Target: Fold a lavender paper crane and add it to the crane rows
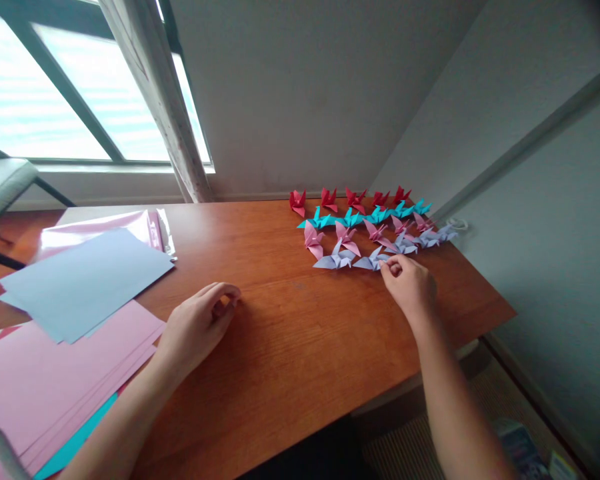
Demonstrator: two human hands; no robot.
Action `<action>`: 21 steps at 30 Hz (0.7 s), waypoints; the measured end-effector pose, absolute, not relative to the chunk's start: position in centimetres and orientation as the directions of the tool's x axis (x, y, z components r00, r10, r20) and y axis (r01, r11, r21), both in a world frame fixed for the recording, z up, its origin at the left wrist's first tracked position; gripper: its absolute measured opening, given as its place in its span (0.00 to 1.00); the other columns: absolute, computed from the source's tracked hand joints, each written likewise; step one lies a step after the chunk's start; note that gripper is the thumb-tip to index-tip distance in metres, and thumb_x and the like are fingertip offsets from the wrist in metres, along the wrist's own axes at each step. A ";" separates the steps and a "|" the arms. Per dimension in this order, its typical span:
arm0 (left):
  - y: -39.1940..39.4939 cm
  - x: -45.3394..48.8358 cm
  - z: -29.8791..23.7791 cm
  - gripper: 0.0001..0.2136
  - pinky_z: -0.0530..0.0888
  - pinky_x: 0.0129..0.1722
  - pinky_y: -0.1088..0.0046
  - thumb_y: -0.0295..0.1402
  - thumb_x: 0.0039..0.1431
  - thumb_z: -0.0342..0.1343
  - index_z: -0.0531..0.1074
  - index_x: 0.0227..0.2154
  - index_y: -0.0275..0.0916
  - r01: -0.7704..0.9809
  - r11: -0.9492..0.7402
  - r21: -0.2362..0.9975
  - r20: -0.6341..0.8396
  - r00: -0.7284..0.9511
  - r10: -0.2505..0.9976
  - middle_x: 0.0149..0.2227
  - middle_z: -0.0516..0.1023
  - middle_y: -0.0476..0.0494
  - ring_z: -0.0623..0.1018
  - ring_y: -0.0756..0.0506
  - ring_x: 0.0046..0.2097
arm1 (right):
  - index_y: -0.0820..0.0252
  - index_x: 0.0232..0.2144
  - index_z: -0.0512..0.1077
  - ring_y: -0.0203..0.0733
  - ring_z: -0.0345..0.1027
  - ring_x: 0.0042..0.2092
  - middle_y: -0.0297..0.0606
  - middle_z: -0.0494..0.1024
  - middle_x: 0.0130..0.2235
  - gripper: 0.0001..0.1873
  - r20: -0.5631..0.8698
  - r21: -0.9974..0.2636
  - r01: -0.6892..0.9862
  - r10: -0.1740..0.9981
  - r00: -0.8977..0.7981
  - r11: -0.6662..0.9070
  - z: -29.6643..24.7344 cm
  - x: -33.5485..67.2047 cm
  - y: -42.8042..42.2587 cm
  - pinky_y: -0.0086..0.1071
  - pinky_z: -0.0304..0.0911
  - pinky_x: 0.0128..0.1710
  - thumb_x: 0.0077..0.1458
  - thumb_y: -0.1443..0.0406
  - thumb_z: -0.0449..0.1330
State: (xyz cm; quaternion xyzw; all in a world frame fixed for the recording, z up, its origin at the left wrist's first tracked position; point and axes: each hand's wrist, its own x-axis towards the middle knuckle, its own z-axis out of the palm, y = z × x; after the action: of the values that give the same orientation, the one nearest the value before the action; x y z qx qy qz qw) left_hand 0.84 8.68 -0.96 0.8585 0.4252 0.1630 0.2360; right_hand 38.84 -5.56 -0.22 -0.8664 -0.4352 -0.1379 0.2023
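My right hand (411, 283) pinches the near edge of a pale lavender paper crane (371, 259) in the front row. Another lavender crane (336, 257) sits to its left, and more stretch away to the right. Behind them run rows of pink cranes (313, 241), turquoise cranes (317, 219) and red cranes (297, 202). On the bare wood at the middle left rests my left hand (200, 321), its fingers curled in toward the thumb with nothing visible in them.
Light blue sheets (93, 280) and pink sheets (65, 380) lie at the table's left, with a turquoise sheet (75, 440) underneath. Behind is a clear plastic packet (105, 230). Walls bound the wooden table (280, 360) at the back and right. A chair (5, 183) stands far left.
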 end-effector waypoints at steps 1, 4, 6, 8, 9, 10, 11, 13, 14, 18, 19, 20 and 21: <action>8.7 0.8 -1.0 0.09 0.68 0.32 0.73 0.36 0.62 0.47 0.71 0.39 0.43 0.655 -0.529 0.540 0.080 0.585 0.807 0.35 0.79 0.48 0.76 0.47 0.31 | 0.55 0.28 0.74 0.42 0.68 0.28 0.38 0.80 0.28 0.10 0.421 -0.239 0.809 0.693 0.585 -0.537 -0.4 38.9 -5.7 0.33 0.49 0.26 0.56 0.57 0.60; 8.7 0.8 -1.1 0.09 0.68 0.32 0.73 0.36 0.62 0.47 0.71 0.39 0.43 0.657 -0.533 0.534 0.084 0.585 0.806 0.34 0.79 0.48 0.76 0.47 0.31 | 0.56 0.28 0.75 0.44 0.69 0.28 0.38 0.80 0.28 0.11 0.436 -0.268 0.804 0.678 0.592 -0.530 -0.9 39.0 -5.9 0.33 0.51 0.27 0.56 0.56 0.59; 8.8 0.8 -1.3 0.09 0.68 0.32 0.73 0.36 0.62 0.47 0.72 0.39 0.43 0.654 -0.534 0.535 0.089 0.585 0.806 0.34 0.79 0.49 0.76 0.47 0.30 | 0.56 0.28 0.75 0.45 0.70 0.29 0.39 0.80 0.27 0.12 0.439 -0.292 0.802 0.672 0.596 -0.521 -1.2 39.0 -6.0 0.33 0.53 0.27 0.56 0.56 0.59; 8.8 0.7 -1.4 0.09 0.68 0.32 0.73 0.36 0.62 0.48 0.72 0.39 0.43 0.653 -0.534 0.536 0.093 0.584 0.807 0.34 0.79 0.49 0.77 0.47 0.31 | 0.56 0.28 0.75 0.45 0.71 0.29 0.40 0.80 0.27 0.12 0.437 -0.311 0.799 0.669 0.601 -0.515 -1.4 39.0 -6.1 0.33 0.53 0.27 0.56 0.56 0.58; 8.8 0.7 -1.4 0.09 0.68 0.32 0.73 0.37 0.62 0.47 0.72 0.39 0.43 0.655 -0.534 0.535 0.092 0.583 0.808 0.34 0.79 0.49 0.77 0.47 0.31 | 0.56 0.28 0.76 0.46 0.71 0.29 0.40 0.81 0.27 0.12 0.435 -0.317 0.797 0.667 0.604 -0.515 -1.5 39.1 -6.1 0.33 0.54 0.28 0.56 0.56 0.58; 8.8 0.7 -1.4 0.09 0.68 0.32 0.73 0.37 0.62 0.47 0.72 0.39 0.43 0.657 -0.533 0.533 0.092 0.582 0.808 0.34 0.79 0.49 0.77 0.47 0.31 | 0.56 0.28 0.76 0.46 0.72 0.29 0.40 0.81 0.28 0.12 0.434 -0.320 0.795 0.666 0.607 -0.516 -1.5 39.1 -6.0 0.33 0.54 0.28 0.57 0.57 0.58; 8.8 0.7 -1.4 0.10 0.68 0.33 0.72 0.37 0.62 0.47 0.72 0.39 0.43 0.659 -0.533 0.531 0.091 0.581 0.809 0.34 0.79 0.49 0.77 0.47 0.31 | 0.56 0.28 0.76 0.46 0.72 0.30 0.41 0.81 0.28 0.12 0.434 -0.322 0.793 0.664 0.609 -0.516 -1.5 39.1 -6.0 0.33 0.55 0.29 0.57 0.57 0.58; 8.8 0.7 -1.3 0.10 0.68 0.33 0.72 0.37 0.62 0.47 0.72 0.39 0.43 0.662 -0.531 0.529 0.089 0.579 0.811 0.35 0.79 0.49 0.76 0.47 0.31 | 0.56 0.28 0.76 0.46 0.72 0.30 0.41 0.82 0.29 0.11 0.436 -0.328 0.791 0.660 0.612 -0.516 -1.5 39.1 -5.9 0.34 0.56 0.30 0.57 0.58 0.58; 8.8 0.7 -1.3 0.09 0.68 0.33 0.72 0.37 0.62 0.48 0.72 0.39 0.43 0.663 -0.530 0.528 0.087 0.579 0.811 0.35 0.79 0.49 0.76 0.47 0.32 | 0.56 0.28 0.76 0.46 0.73 0.30 0.41 0.82 0.29 0.11 0.439 -0.332 0.791 0.658 0.612 -0.514 -1.5 39.1 -5.8 0.34 0.56 0.30 0.57 0.59 0.58; 8.9 0.7 -1.4 0.09 0.68 0.33 0.73 0.36 0.62 0.48 0.71 0.39 0.43 0.661 -0.528 0.533 0.078 0.583 0.809 0.36 0.79 0.49 0.76 0.47 0.32 | 0.57 0.28 0.77 0.47 0.73 0.31 0.42 0.82 0.29 0.12 0.442 -0.344 0.793 0.658 0.610 -0.504 -1.5 39.2 -5.5 0.34 0.57 0.31 0.57 0.58 0.57; 8.9 0.7 -1.4 0.09 0.68 0.33 0.73 0.36 0.62 0.48 0.71 0.39 0.43 0.660 -0.527 0.535 0.076 0.584 0.809 0.35 0.79 0.49 0.76 0.47 0.32 | 0.57 0.28 0.77 0.47 0.73 0.31 0.42 0.82 0.29 0.12 0.443 -0.344 0.793 0.658 0.609 -0.503 -1.5 39.3 -5.5 0.34 0.57 0.31 0.57 0.59 0.57; 8.9 0.7 -1.4 0.09 0.68 0.33 0.72 0.36 0.62 0.48 0.71 0.40 0.43 0.661 -0.524 0.537 0.073 0.583 0.810 0.35 0.79 0.49 0.76 0.47 0.32 | 0.57 0.28 0.77 0.47 0.73 0.31 0.42 0.82 0.29 0.12 0.444 -0.343 0.793 0.657 0.609 -0.503 -1.6 39.3 -5.4 0.34 0.57 0.31 0.57 0.59 0.57; 8.9 0.7 -1.4 0.09 0.68 0.33 0.72 0.36 0.62 0.48 0.71 0.40 0.43 0.663 -0.522 0.537 0.070 0.581 0.811 0.35 0.79 0.49 0.76 0.47 0.32 | 0.57 0.28 0.77 0.47 0.73 0.32 0.42 0.82 0.29 0.11 0.446 -0.344 0.793 0.655 0.610 -0.503 -1.6 39.4 -5.4 0.34 0.57 0.31 0.57 0.59 0.57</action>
State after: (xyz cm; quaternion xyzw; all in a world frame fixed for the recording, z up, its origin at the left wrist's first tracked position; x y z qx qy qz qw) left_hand 0.66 8.85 -1.38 0.8579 0.4294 0.1580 0.2339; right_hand 39.39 -5.37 -1.63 -0.8572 -0.4223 -0.1299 0.2645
